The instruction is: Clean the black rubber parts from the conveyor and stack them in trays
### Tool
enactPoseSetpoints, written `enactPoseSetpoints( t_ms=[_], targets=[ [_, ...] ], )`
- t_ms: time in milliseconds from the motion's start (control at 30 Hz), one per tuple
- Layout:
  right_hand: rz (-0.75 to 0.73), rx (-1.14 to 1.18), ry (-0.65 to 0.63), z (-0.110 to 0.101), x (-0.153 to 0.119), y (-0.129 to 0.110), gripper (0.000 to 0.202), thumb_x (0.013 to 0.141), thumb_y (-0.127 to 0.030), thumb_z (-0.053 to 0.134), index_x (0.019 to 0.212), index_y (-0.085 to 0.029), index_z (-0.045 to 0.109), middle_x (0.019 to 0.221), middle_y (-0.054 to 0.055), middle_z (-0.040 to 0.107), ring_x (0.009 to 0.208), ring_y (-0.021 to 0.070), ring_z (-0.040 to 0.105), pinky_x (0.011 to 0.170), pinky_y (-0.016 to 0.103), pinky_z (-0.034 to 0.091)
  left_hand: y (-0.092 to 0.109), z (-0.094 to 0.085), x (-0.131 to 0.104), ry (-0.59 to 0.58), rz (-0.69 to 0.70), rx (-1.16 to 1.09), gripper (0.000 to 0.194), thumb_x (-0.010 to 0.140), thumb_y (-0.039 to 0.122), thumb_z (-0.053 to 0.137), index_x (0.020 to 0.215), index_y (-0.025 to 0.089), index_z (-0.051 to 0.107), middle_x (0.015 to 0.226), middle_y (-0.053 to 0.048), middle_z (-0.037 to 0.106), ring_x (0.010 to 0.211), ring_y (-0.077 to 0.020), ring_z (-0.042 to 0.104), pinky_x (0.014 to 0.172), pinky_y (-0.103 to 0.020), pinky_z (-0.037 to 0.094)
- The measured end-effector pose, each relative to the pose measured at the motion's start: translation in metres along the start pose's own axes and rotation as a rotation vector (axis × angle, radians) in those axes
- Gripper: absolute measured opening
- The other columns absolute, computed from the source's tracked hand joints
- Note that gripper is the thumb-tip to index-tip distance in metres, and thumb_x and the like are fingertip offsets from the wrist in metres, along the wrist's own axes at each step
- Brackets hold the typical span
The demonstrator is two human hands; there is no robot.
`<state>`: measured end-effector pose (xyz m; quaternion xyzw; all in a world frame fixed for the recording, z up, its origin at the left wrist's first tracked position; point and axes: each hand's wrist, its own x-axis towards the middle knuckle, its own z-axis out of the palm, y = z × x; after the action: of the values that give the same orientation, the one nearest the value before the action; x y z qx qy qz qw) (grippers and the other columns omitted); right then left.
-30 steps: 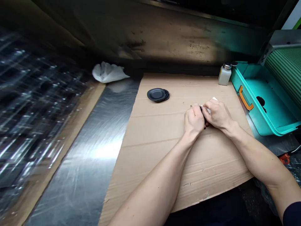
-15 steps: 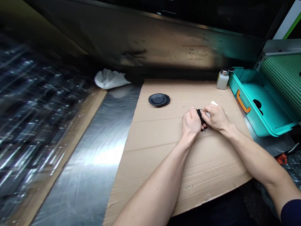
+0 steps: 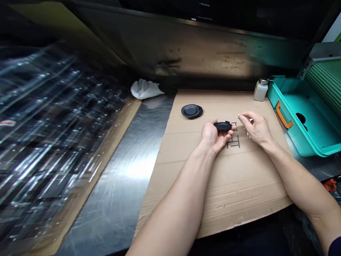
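The left hand [image 3: 212,137] has its fingers closed around the edge of a black disc [image 3: 222,126], a little right of the frame's centre. Near it on the right, the right hand [image 3: 258,128] pinches a white scrap [image 3: 248,135], mostly hidden, between nearly closed fingers. Beneath both is a cardboard sheet [image 3: 183,177]. More black discs [image 3: 190,111] overlap on it at upper middle; a bottle [image 3: 260,91] stands at upper right beside a teal bin [image 3: 299,142].
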<state>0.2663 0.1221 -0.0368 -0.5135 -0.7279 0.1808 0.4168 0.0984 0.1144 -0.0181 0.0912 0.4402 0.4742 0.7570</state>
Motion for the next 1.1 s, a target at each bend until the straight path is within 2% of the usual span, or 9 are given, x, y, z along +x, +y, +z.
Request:
enactPoseSetpoints(
  t_ms=[167,333,467,567,667,800,967,1100],
  targets=[
    [-0.085,-0.020,-0.053,0.001,0.000,-0.006,0.024,0.097,-0.038,0.058,0.091,-0.022,0.075,0.086,0.001,0.074,0.078,0.0159,0.064,0.075,0.026,0.045,-0.007,0.000,0.004,-0.026,0.046,0.079,0.044,0.100,0.031,0.023,0.098,0.008,0.060,0.059,-0.012,0.067,0.037,-0.0147,0.053,0.034,-0.021,0.039],
    [-0.061,-0.016,-0.063,0.001,-0.001,-0.011,0.023,0.097,-0.037,0.059,0.090,-0.022,0.075,0.079,0.000,0.073,0.075,0.0152,0.064,0.074,0.026,0.045,-0.018,0.004,0.006,-0.040,0.120,0.190,0.047,0.101,0.035,0.021,0.091,0.010,0.060,0.057,-0.011,0.066,0.036,-0.0160,0.054,0.033,-0.023,0.038],
    [-0.062,-0.047,-0.082,0.003,-0.002,-0.008,0.022,0.096,-0.036,0.061,0.088,-0.021,0.075,0.073,-0.001,0.071,0.071,0.0144,0.063,0.073,0.025,0.044,-0.032,0.006,0.006,-0.022,0.273,0.374,0.045,0.099,0.041,0.030,0.083,0.012,0.062,0.053,-0.009,0.064,0.034,-0.0160,0.054,0.033,-0.024,0.039],
    [-0.097,-0.113,-0.110,0.006,-0.003,-0.003,0.020,0.096,-0.034,0.062,0.089,-0.020,0.075,0.079,0.001,0.073,0.075,0.0152,0.064,0.074,0.025,0.044,-0.039,0.002,0.011,0.007,0.363,0.478,0.047,0.098,0.045,0.033,0.077,0.015,0.061,0.046,-0.006,0.060,0.032,-0.0161,0.052,0.034,-0.024,0.041],
    [-0.139,-0.172,-0.144,0.006,-0.003,-0.001,0.018,0.094,-0.029,0.061,0.092,-0.019,0.075,0.085,0.004,0.074,0.077,0.0163,0.065,0.074,0.026,0.044,-0.040,-0.002,0.018,0.045,0.376,0.510,0.049,0.097,0.048,0.032,0.075,0.015,0.061,0.043,-0.005,0.058,0.033,-0.0176,0.054,0.035,-0.025,0.042],
    [-0.103,-0.238,-0.211,-0.001,-0.002,-0.005,0.018,0.090,-0.022,0.059,0.085,-0.018,0.075,0.080,0.003,0.073,0.073,0.0167,0.064,0.071,0.027,0.043,-0.040,-0.003,0.018,0.043,0.411,0.540,0.051,0.097,0.049,0.032,0.073,0.016,0.062,0.044,-0.007,0.060,0.034,-0.0177,0.054,0.035,-0.025,0.041],
    [-0.110,-0.257,-0.222,-0.001,0.001,-0.007,0.020,0.091,-0.021,0.055,0.084,-0.018,0.074,0.081,0.004,0.073,0.075,0.0168,0.064,0.073,0.026,0.043,-0.044,-0.001,0.013,0.012,0.462,0.671,0.055,0.098,0.048,0.030,0.064,0.017,0.061,0.041,-0.007,0.057,0.031,-0.0166,0.050,0.034,-0.025,0.037],
    [-0.082,-0.311,-0.264,0.000,0.000,-0.008,0.019,0.090,-0.022,0.056,0.086,-0.019,0.074,0.082,0.005,0.074,0.077,0.0179,0.065,0.073,0.027,0.042,-0.049,-0.004,0.013,0.043,0.527,0.764,0.059,0.098,0.051,0.029,0.062,0.018,0.061,0.040,-0.006,0.057,0.032,-0.0163,0.050,0.035,-0.025,0.037]
  ],
)
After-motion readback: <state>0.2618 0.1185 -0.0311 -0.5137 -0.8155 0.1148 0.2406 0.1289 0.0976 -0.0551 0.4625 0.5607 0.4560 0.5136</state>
